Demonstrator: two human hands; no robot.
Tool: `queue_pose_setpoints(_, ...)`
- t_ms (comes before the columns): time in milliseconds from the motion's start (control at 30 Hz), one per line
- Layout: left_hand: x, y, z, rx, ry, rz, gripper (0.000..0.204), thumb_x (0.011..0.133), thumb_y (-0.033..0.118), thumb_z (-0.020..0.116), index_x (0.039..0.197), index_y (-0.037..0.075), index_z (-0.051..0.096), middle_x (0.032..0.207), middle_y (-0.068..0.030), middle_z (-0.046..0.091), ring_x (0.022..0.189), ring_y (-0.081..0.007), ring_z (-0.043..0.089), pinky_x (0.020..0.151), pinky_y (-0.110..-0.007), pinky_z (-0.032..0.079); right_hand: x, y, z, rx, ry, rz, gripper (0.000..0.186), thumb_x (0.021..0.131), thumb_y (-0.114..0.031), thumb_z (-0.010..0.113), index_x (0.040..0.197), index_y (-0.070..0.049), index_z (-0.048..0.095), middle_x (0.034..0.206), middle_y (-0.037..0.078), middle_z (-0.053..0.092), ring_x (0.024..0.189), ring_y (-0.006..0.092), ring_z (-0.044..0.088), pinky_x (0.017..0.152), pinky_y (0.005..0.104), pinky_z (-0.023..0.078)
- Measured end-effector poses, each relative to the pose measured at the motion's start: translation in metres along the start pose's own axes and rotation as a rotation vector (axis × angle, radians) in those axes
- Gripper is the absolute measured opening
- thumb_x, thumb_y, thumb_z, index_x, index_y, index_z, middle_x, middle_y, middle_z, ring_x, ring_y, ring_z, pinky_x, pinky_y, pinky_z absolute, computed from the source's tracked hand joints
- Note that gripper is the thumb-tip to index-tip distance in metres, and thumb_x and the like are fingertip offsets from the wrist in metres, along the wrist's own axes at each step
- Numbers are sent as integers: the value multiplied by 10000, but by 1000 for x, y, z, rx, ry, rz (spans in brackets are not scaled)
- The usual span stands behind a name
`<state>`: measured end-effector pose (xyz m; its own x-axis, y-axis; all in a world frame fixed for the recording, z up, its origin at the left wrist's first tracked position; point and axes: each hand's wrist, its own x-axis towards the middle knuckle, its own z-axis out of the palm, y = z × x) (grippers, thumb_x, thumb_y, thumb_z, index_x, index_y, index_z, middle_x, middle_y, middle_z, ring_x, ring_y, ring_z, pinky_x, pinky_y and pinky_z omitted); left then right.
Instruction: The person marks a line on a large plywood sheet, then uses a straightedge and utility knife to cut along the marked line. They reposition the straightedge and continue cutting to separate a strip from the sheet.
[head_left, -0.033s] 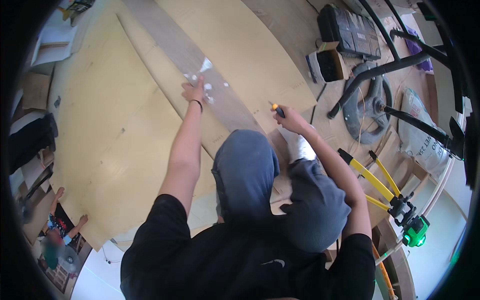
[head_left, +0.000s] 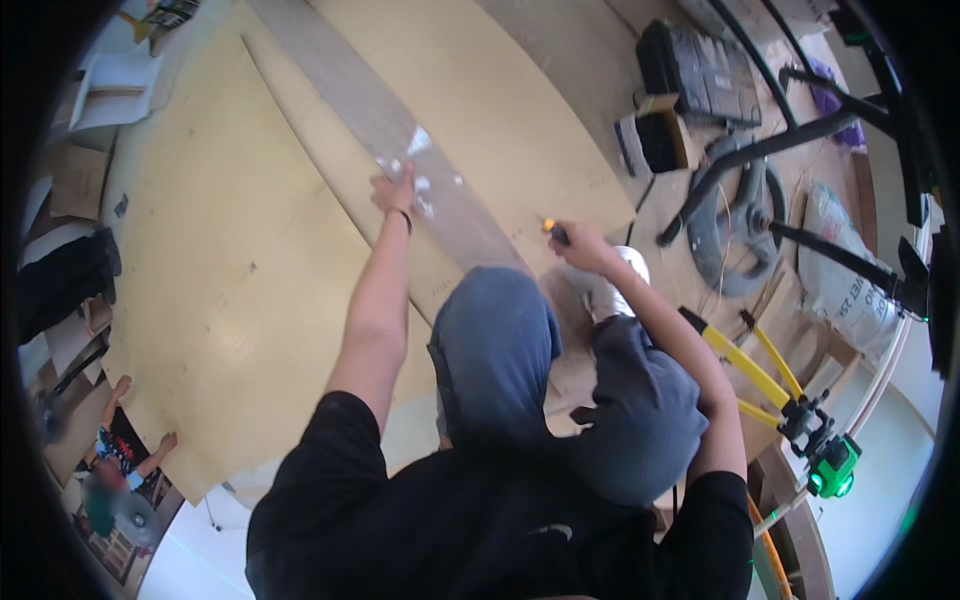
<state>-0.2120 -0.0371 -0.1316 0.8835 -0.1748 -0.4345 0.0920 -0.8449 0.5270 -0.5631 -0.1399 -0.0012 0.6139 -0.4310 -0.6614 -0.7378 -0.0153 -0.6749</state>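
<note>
My left hand (head_left: 395,192) rests with fingers spread on a long greyish board strip (head_left: 465,225), beside white patches on it. The strip lies across a pale yellow sheet (head_left: 560,150); a second large yellow sheet (head_left: 210,220) lies to the left. My right hand (head_left: 585,248) grips a small yellow-and-black tool (head_left: 554,229), probably a utility knife, over the sheet right of the strip; its tip is too small to make out. My bent knee (head_left: 490,340) is at the strip's near end.
At right are a black case (head_left: 690,75), open carton (head_left: 655,140), black tubular stand (head_left: 750,150), grey base (head_left: 730,270), sack (head_left: 840,260) and yellow tripod (head_left: 740,355) with green laser device (head_left: 835,465). At lower left a co-worker's hands (head_left: 168,442) hold the sheet's edge.
The view has shifted very slightly. My right hand with the tool sits a little lower in the picture; my left hand stays on the strip.
</note>
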Motion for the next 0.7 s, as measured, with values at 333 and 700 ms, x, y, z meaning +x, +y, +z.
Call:
queue_pose_setpoints(333,-32,4,-5,-224,-28,-2,653,801,342,790,1244,31,425,1191,-224,435,1113,-350,496,966,-444,428,96,-13,35,-98,103,-358,455,913,-203,597,1340,-65,526,1112,169,645,1007,323,642,868,407,507)
queue_pose_setpoints(700,-62,-6,-1,-372,10,91,697,787,187,812,1372,97,443,1049,-55,403,857,-154,452,792,-298,473,122,-38,56,-178,62,-266,559,856,-147,615,1400,-198,494,1122,130,563,982,340,619,839,440,506)
